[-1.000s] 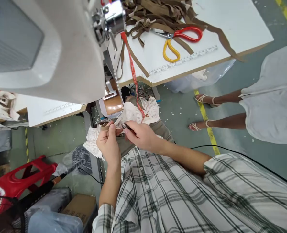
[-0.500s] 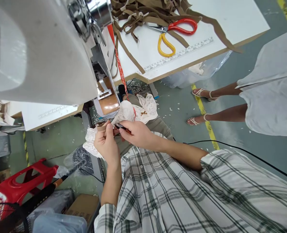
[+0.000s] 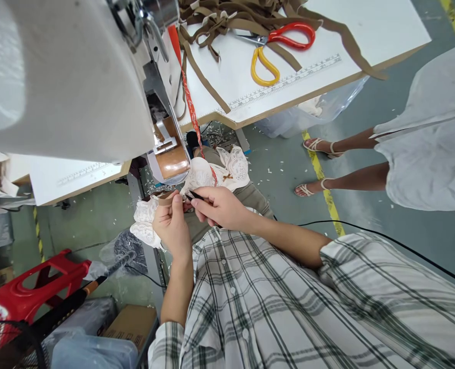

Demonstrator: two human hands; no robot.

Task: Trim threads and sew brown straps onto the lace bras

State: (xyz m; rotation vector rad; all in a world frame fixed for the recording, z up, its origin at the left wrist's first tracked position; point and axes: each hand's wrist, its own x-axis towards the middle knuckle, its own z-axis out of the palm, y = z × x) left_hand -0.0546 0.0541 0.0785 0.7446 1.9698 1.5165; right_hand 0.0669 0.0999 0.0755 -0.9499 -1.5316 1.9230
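Just below the sewing machine (image 3: 77,87), the left hand (image 3: 173,229) reaches forward, pinching a brown strip (image 3: 166,200). The right hand (image 3: 224,208) angles inward, fingers curled round a small dark tool (image 3: 195,195).

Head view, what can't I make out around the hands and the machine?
All in the head view:
Dark tool: its rear part, hidden by the right hand.
Brown band: whether it joins the lace garment; the left hand covers too much.
Machine: cut off by the top and left edges.
Brown strips: the pile's far side, cut off by the top edge.
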